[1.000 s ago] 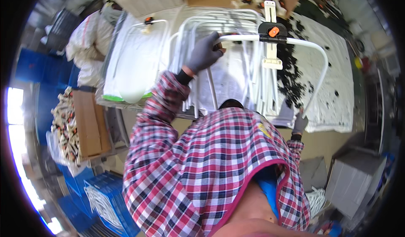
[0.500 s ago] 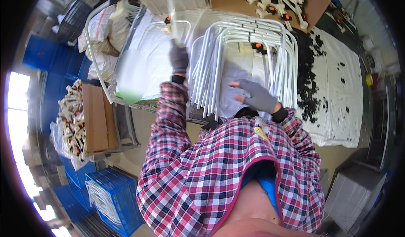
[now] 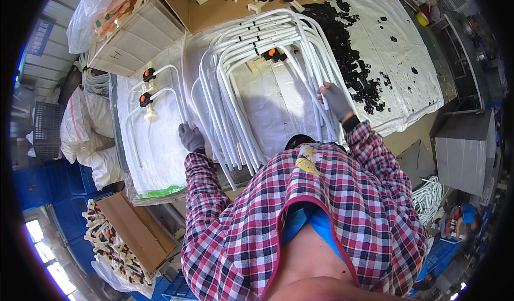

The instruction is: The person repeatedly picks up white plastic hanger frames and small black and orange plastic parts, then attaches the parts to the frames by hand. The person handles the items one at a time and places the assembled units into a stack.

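White-coated tube lies under both my hands. My left hand [image 3: 191, 137], in a grey glove with bare fingertips, is at the lower end of the nearer white frame [image 3: 166, 89], on the left part of the table; I cannot tell whether my fingers are closed on its leg or only touching it. That frame carries a black fitting [image 3: 145, 99] with an orange knob and a cream piece below it. Just beyond it lies the farther white frame [image 3: 167, 67], with a similar fitting.

My right hand [image 3: 336, 103], gloved the same way, is clamped on a tube leg at the right side of the stack of white frames [image 3: 243, 39]. The stack lies in front of me, its bends pointing away and its legs toward my body. Inside its loop sits another black-and-orange fitting [image 3: 274, 54].

To the right of the stack, small black parts [image 3: 342, 49] are strewn over a white sheet [image 3: 415, 46]. At the far edge of the table, an open carton [image 3: 184, 4] holds cream and black fittings, with a cream crate [image 3: 131, 41] to its left.
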The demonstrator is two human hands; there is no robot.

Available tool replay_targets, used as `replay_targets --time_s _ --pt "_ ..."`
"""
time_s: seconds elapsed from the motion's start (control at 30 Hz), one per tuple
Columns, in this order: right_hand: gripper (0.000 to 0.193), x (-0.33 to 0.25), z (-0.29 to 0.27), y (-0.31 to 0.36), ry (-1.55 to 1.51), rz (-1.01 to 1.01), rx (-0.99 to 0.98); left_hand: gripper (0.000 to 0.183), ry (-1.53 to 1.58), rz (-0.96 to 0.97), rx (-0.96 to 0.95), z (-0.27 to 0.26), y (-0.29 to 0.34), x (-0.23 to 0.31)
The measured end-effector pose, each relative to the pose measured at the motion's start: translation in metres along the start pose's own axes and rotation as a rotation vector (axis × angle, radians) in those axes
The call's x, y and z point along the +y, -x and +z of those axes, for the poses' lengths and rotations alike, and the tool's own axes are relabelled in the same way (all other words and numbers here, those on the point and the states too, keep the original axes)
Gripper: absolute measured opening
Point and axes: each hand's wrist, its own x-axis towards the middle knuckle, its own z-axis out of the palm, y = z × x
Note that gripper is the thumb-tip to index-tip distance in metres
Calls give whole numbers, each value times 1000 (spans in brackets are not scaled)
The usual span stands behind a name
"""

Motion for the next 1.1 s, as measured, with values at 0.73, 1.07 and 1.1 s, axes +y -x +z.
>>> replay_targets --time_s 0.73,1.07,1.1 --pt "68 -125 -76 62 77 -307 -21 51 137 891 639 -343 -59 293" --pt "27 6 -120 36 451 -195 438 17 696 784 -600 -155 -106 275" --pt "24 11 -113 25 582 -256 409 16 676 789 -549 -152 -112 260"
